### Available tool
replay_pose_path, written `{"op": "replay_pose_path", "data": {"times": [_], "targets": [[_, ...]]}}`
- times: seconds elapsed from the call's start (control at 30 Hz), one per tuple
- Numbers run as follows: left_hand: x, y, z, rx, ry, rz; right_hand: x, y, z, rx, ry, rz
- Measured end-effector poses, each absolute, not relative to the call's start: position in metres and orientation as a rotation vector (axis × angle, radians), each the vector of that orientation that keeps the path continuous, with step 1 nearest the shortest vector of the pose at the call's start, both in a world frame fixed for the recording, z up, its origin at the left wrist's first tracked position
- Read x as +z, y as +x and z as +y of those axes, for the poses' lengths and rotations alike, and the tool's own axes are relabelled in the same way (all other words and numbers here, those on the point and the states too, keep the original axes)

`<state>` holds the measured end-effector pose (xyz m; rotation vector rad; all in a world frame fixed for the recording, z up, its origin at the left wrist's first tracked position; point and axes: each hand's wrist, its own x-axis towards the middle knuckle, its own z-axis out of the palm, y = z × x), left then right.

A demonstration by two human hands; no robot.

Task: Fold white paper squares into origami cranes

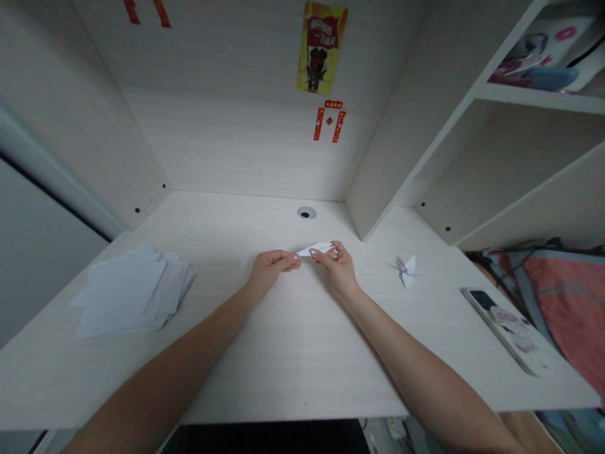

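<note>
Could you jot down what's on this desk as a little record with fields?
Left hand: pinches left end of folded white paper
Right hand: pinches its right end
Desk, left: fanned stack of white sheets
Desk, right: paper crane, phone nearer the edge
Back: cable hole; poster above

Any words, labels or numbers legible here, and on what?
Yellow poster with red banner on the back wall: Chinese characters, too blurred to read.
Small red paper strips below it: characters too small to read.
White decorated phone on the desk: no legible text.
Folded white paper pinched by left hand and right hand: blank.
</note>
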<state>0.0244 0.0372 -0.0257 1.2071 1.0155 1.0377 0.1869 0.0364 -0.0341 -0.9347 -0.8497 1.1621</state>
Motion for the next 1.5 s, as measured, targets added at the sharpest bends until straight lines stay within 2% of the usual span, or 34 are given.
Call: {"op": "replay_pose_path", "data": {"times": [0.23,0.53,1.5], "targets": [[-0.026,0.027,0.037,1.163,1.174,1.024,-0.037,0.189,0.034,1.211,-0.982,-0.888],[-0.03,0.028,0.041,1.292,1.22,1.061,-0.043,0.179,0.025,1.125,-1.032,-1.361],[-0.031,0.031,0.036,1.198,1.246,1.027,-0.04,0.18,0.025,1.061,-1.096,-1.195]]}}
